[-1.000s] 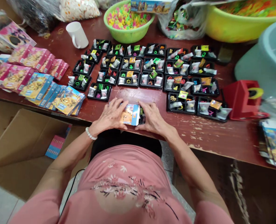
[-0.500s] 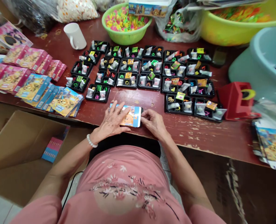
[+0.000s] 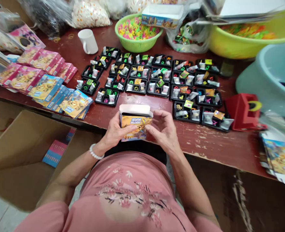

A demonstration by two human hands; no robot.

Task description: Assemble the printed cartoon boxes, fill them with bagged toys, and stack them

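Note:
A small printed cardboard box (image 3: 138, 131) stands upright at the table's front edge, its top end open and a white flap folded up at the back. My left hand (image 3: 113, 131) grips its left side, the thumb lying across the printed front. At the right side my right hand (image 3: 165, 131) holds it, thumb on the front and fingers bent around the side flap. What is inside the box is too dark to make out. Beyond my hands stand rows of black trays (image 3: 135, 85) with wrapped sweets and small coloured toys.
Pink boxes (image 3: 25, 78) and blue boxes (image 3: 76, 103) lie at the left, near a white mug (image 3: 88, 42). A green basket (image 3: 137, 44) of plastic bits stands behind. A red tape dispenser (image 3: 239, 112) and flat cartons (image 3: 280, 154) are at the right. An open carton (image 3: 17, 161) stands below.
The box lay flat under my left hand; now it is raised upright with its open end up. My right hand has moved from its end to its side. The view has shifted slightly.

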